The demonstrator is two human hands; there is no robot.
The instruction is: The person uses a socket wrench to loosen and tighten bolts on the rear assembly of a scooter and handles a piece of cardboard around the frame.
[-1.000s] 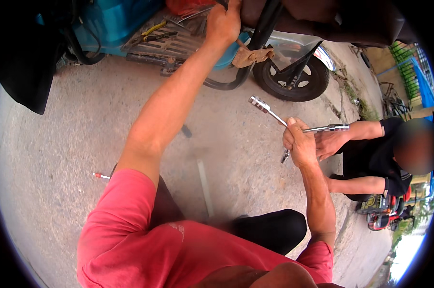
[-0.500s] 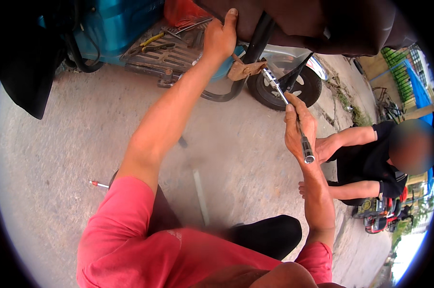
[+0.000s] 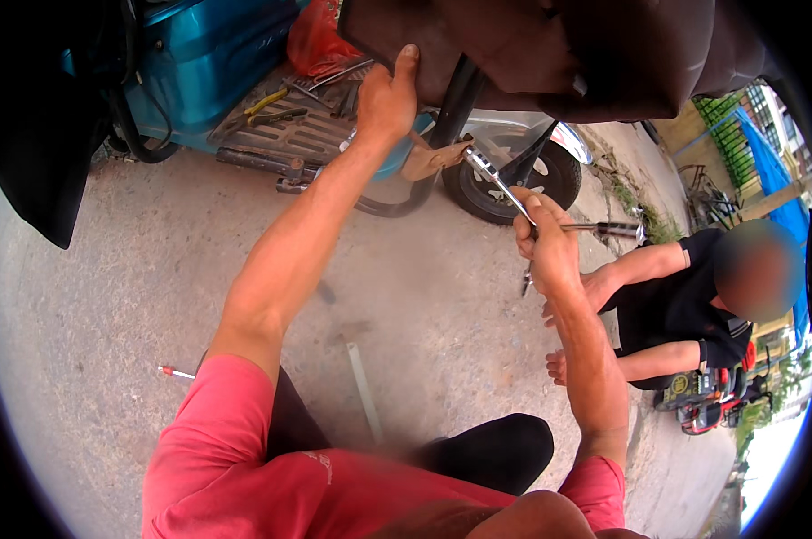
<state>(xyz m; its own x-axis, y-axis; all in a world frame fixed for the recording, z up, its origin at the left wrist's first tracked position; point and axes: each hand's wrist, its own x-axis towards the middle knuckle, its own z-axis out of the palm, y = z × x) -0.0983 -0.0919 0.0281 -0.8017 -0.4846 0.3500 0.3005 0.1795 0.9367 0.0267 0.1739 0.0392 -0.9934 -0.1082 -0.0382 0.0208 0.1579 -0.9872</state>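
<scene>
My left hand (image 3: 384, 106) is closed on the edge of a dark brown cover (image 3: 523, 54), beside a black metal post (image 3: 453, 112). My right hand (image 3: 550, 242) grips a chrome three-way socket wrench (image 3: 505, 189). One socket of the wrench meets a rusty metal bracket (image 3: 431, 160) on the post, below and right of my left hand; another arm of the wrench points to the right. Behind are a teal scooter body (image 3: 199, 54) and a front wheel (image 3: 559, 180) with a dark tyre.
Tools (image 3: 275, 108) and a red bag (image 3: 316, 36) lie on the slatted footboard (image 3: 253, 135). A person in dark clothes (image 3: 657, 305) crouches at right, hands near my right forearm. A red-handled tool (image 3: 172, 371) and a pale strip (image 3: 363, 386) lie on the concrete.
My right hand has moved the wrench up and left, bringing a socket to the bracket, then turned it so another arm swings right. My left hand has shifted slightly down and left in view.
</scene>
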